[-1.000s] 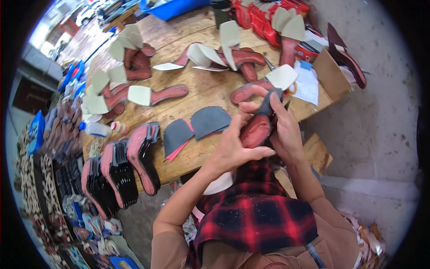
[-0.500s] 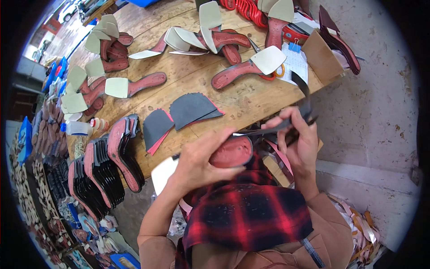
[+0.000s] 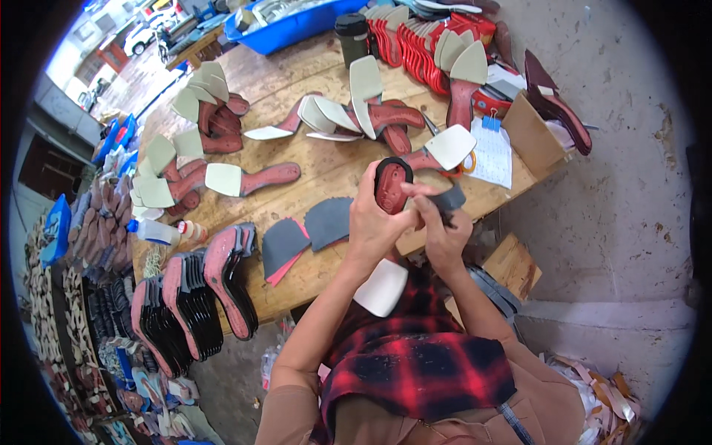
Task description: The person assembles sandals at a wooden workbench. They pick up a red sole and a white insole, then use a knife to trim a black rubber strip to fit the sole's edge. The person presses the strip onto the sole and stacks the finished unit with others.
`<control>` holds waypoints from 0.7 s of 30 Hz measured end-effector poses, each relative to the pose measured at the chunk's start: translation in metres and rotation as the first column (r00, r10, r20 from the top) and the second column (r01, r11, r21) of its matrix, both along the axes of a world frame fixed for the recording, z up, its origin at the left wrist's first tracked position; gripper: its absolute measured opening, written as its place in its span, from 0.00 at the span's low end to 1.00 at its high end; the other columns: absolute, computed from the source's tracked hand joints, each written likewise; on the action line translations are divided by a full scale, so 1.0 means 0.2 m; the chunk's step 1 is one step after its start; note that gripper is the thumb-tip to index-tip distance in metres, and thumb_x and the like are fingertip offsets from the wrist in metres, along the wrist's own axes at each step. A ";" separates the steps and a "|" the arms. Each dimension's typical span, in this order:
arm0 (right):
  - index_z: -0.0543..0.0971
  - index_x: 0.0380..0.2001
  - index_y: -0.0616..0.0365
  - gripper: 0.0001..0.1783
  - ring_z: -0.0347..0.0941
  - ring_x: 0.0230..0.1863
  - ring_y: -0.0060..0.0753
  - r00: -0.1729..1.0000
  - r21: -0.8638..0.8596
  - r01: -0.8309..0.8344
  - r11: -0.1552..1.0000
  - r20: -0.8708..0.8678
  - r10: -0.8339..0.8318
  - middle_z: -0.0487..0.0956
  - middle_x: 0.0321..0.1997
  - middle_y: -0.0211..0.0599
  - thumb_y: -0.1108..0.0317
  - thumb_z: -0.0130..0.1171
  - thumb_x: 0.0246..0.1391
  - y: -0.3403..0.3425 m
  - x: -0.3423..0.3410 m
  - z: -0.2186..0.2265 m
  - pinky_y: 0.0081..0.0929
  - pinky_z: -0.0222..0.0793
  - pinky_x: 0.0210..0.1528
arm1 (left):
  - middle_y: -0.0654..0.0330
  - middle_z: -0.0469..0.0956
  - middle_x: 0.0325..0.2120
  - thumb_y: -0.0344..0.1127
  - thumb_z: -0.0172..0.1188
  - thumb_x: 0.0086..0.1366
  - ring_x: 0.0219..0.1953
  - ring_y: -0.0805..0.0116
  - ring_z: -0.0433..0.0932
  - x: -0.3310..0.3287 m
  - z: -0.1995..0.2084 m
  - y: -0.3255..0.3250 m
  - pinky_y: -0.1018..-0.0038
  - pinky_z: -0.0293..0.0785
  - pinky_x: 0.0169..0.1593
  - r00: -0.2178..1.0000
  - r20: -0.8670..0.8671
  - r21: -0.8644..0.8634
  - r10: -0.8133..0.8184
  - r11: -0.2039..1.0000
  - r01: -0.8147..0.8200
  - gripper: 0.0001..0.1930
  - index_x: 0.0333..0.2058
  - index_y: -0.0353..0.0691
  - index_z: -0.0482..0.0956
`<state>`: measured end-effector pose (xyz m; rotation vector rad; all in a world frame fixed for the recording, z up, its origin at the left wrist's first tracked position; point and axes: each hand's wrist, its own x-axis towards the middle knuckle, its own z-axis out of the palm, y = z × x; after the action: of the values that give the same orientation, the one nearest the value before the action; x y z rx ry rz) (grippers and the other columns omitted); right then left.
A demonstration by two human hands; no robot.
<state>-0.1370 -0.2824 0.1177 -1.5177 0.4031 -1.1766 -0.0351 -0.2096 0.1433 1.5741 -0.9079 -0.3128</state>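
Observation:
My left hand is closed round a shoe insole, held upright with its red heel end up and its pale toe part hanging below, over my lap. A black edging runs round the rim of the heel. Close to the heel's right side, my right hand pinches a dark strip, whose free end curls up past the fingers. The fingertips of both hands almost meet at the heel's lower edge; where the strip meets the rim is partly hidden. Beyond them, another red insole with a pale toe lies on the table.
On the wooden table lie several insoles, dark rounded pieces, a white bottle and paper. Stacked black-edged insoles line the near left edge. At the back are a blue tray and dark cup.
Both hands have moved up and away from my body. The insole has turned from lying sideways to heel up, and the strip has come in closer to it. My view has tilted up.

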 end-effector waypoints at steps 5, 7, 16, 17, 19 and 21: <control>0.81 0.46 0.60 0.14 0.65 0.19 0.09 0.986 0.280 -0.155 0.947 -0.020 0.167 0.84 0.39 0.29 0.64 0.56 0.63 -0.10 0.06 0.10 0.14 0.60 0.19 | 0.62 0.78 0.37 0.33 0.60 0.64 0.39 0.74 0.78 0.11 -0.01 -0.03 0.78 0.75 0.45 0.887 -0.449 -0.121 -0.112 0.991 0.064 0.20 0.53 0.35 0.69; 0.80 0.47 0.60 0.15 0.64 0.18 0.08 0.969 0.286 -0.200 0.937 -0.082 0.232 0.84 0.40 0.29 0.62 0.55 0.64 -0.03 0.01 0.13 0.13 0.58 0.19 | 0.63 0.78 0.36 0.34 0.57 0.68 0.36 0.77 0.78 0.14 -0.09 -0.03 0.80 0.76 0.43 0.701 -0.682 -0.255 -0.210 0.966 0.041 0.16 0.53 0.36 0.70; 0.81 0.42 0.63 0.12 0.67 0.21 0.10 0.922 0.195 -0.323 0.926 -0.155 0.355 0.83 0.49 0.40 0.72 0.49 0.64 0.09 -0.28 -0.06 0.13 0.57 0.21 | 0.68 0.77 0.31 0.30 0.57 0.68 0.30 0.84 0.73 0.04 -0.18 -0.01 0.84 0.70 0.35 0.693 -0.720 -0.134 -0.029 0.986 -0.099 0.11 0.48 0.38 0.76; 0.81 0.40 0.64 0.12 0.67 0.22 0.10 0.913 0.215 -0.346 0.913 -0.149 0.380 0.83 0.48 0.42 0.73 0.48 0.64 0.07 -0.28 -0.06 0.13 0.57 0.21 | 0.69 0.77 0.31 0.30 0.56 0.68 0.30 0.83 0.73 0.03 -0.19 -0.01 0.84 0.70 0.34 0.665 -0.747 -0.096 -0.011 0.991 -0.091 0.11 0.48 0.38 0.76; 0.80 0.39 0.65 0.12 0.61 0.18 0.09 0.891 0.178 -0.359 0.916 -0.227 0.393 0.83 0.47 0.43 0.72 0.47 0.63 0.00 -0.31 -0.09 0.13 0.53 0.19 | 0.69 0.76 0.30 0.30 0.55 0.68 0.29 0.83 0.73 0.01 -0.21 -0.03 0.84 0.70 0.34 0.569 -0.822 -0.069 -0.015 0.995 -0.074 0.11 0.48 0.39 0.76; 0.80 0.38 0.66 0.12 0.64 0.19 0.13 0.927 0.094 -0.341 0.935 -0.132 0.351 0.83 0.45 0.44 0.71 0.49 0.64 -0.01 -0.29 -0.11 0.14 0.57 0.21 | 0.70 0.76 0.29 0.30 0.54 0.68 0.29 0.83 0.73 0.01 -0.23 -0.05 0.84 0.69 0.33 0.433 -0.899 -0.093 -0.060 0.994 -0.056 0.11 0.48 0.40 0.76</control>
<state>-0.1959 -0.2847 0.0953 -1.5450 0.2558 -0.7692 -0.0332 -0.2204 0.0976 1.0232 -0.0387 -0.9931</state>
